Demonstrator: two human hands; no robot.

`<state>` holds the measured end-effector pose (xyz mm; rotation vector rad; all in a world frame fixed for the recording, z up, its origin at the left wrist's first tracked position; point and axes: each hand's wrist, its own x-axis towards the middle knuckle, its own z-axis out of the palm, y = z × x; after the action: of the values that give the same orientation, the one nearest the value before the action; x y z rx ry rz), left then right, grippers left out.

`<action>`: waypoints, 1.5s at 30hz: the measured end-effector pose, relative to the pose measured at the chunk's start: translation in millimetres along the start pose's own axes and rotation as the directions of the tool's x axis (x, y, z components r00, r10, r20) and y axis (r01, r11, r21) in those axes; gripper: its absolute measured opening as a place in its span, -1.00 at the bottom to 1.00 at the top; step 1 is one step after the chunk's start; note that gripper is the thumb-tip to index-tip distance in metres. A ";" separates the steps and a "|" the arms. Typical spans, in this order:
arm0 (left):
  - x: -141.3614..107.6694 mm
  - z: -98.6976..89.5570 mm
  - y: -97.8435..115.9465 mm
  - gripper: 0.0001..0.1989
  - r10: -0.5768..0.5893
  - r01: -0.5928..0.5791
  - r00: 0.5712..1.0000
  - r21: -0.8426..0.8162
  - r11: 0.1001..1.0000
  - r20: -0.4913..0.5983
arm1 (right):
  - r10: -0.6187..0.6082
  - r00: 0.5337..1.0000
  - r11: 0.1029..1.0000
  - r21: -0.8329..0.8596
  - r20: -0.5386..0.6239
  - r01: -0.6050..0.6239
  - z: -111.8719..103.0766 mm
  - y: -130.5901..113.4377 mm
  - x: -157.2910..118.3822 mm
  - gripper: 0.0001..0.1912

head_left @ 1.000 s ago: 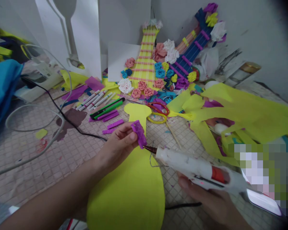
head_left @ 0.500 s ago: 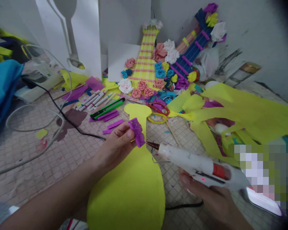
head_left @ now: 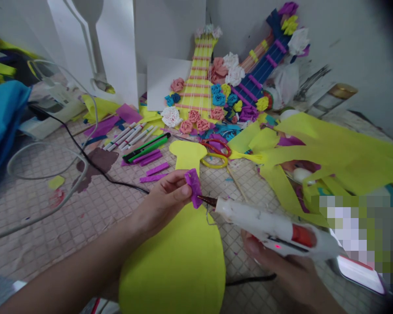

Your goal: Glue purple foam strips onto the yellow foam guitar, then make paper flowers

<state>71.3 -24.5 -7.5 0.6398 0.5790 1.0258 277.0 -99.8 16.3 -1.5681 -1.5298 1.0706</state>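
Note:
Between the thumb and fingers of my left hand (head_left: 170, 192) is a small purple strip (head_left: 194, 188), tilted, held above a yellow guitar-shaped cutout (head_left: 177, 261). My right hand (head_left: 275, 261) is wrapped round the handle of a white hot glue gun (head_left: 258, 220) with a small red light lit. The gun's dark nozzle points left, and its tip meets the strip's lower right edge. Several more purple strips (head_left: 157, 168) lie on the tiled surface left of the cutout's neck.
Behind the cutout are red-and-yellow scissors (head_left: 216, 160), a green utility knife (head_left: 147, 148) and several markers (head_left: 126, 137). Decorated yellow (head_left: 199, 83) and blue (head_left: 252, 80) guitars lean at the back. Yellow sheets (head_left: 340, 152) spread rightward. A black cable (head_left: 94, 163) runs at left.
My left hand has moved slightly right and down with the purple strip, turning it. The strip now meets the nozzle; before, a small gap showed. The glue gun has barely moved.

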 end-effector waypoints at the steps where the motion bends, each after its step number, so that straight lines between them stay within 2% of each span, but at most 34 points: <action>1: 0.0 0.1 0.1 -0.74 -0.002 0.002 1.000 0.001 1.000 0.001 | 0.003 1.000 1.000 -0.001 -0.002 -0.003 -0.3 0.4 -0.4 -0.77; 8: 0.7 -0.4 0.7 -0.73 -0.003 0.003 1.000 0.004 1.000 0.013 | -0.003 0.999 1.000 0.026 -0.032 0.004 1.2 2.9 -1.7 -0.79; 14: 0.5 -1.1 1.6 -0.72 0.000 0.000 1.000 -0.021 1.000 -0.001 | -0.004 1.000 0.999 0.053 -0.005 0.004 2.0 -0.1 -0.2 -0.72; 20: 2.6 -3.0 3.5 -0.76 0.038 -0.037 0.999 -0.037 0.999 0.026 | 0.048 0.993 0.997 0.059 -0.103 -0.042 4.7 1.4 -5.1 -0.80; 25: 3.5 -5.2 4.3 -0.76 0.061 -0.059 0.997 -0.047 0.997 0.045 | 0.042 0.995 0.996 0.080 -0.085 -0.035 5.4 1.5 -2.5 -0.80; 32: 3.4 -4.0 7.1 -0.76 0.054 -0.055 0.998 -0.051 0.997 -0.016 | 0.097 0.990 0.990 0.109 -0.104 -0.086 6.6 -5.3 -0.9 -0.85; 37: 4.5 -5.5 9.9 -0.72 0.049 -0.053 0.996 -0.059 0.997 -0.070 | 0.161 0.981 0.984 0.099 -0.110 -0.150 5.9 -0.9 4.1 -0.77; 41: 7.8 -8.4 13.7 -0.73 0.114 -0.118 0.987 -0.022 0.993 -0.109 | 0.150 0.981 0.977 0.171 -0.123 -0.128 -1.1 14.1 17.2 -0.72; 45: 13.7 -16.3 21.0 -0.74 0.267 -0.253 0.954 0.112 0.961 -0.136 | 0.090 0.982 0.978 0.203 -0.166 -0.056 -7.9 23.4 28.4 -0.65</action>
<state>53.1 -1.0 -5.4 0.7392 0.6901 1.3082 293.1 -72.6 -4.1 -1.5461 -1.2190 1.0607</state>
